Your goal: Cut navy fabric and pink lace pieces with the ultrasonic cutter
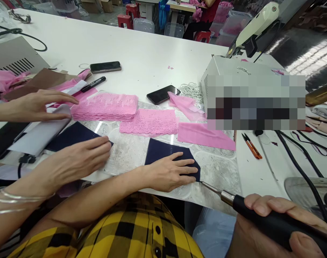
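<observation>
My left hand (170, 172) lies flat, fingers spread, on a dark navy fabric piece (159, 150) on the mottled grey work mat (219, 168). My right hand (271, 225), at the lower right, grips the black handle of a hot cutting tool (262, 218). Its thin metal tip (206, 185) reaches the navy piece's lower right corner. A co-worker's hand (77, 161) with bangles on the wrist rests on a second navy piece (72, 133) to the left. Their other hand (37, 105) presses white paper further left.
Pink lace strips (107, 106) and pink fabric pieces (203, 135) lie behind the mat. Two phones (161, 94), a black marker (93, 84), orange snips (251, 146), a white machine box (219, 68) and black cables (300, 165) are on the white table.
</observation>
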The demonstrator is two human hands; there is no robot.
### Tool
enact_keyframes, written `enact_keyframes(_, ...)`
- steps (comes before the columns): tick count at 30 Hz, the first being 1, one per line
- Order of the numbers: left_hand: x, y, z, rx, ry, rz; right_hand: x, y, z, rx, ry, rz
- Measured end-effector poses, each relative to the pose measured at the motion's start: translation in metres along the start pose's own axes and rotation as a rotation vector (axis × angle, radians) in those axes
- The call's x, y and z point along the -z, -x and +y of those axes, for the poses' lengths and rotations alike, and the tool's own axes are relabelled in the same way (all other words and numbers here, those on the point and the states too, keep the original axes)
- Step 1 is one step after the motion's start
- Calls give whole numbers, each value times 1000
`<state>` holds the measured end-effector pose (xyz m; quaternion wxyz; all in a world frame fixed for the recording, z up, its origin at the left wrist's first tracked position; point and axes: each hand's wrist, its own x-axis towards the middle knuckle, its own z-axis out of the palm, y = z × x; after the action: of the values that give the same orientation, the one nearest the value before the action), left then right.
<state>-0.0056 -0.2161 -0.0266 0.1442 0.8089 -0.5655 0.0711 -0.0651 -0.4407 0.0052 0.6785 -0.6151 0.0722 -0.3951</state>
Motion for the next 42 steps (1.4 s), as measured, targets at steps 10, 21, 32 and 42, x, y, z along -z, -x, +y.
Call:
enact_keyframes(10,-1,0,3,51,47,1,-7,-1,-4,13,-2,8)
enact_keyframes(21,0,-1,-1,10,15,-46,-13,-1,-7,9,11,9)
enact_keyframes(32,2,0,0,6,18,-45,-15,0,-11,0,47,-24)
enact_keyframes(42,2,1,1,7,8,-48,-11,-2,-13,-68,12,73)
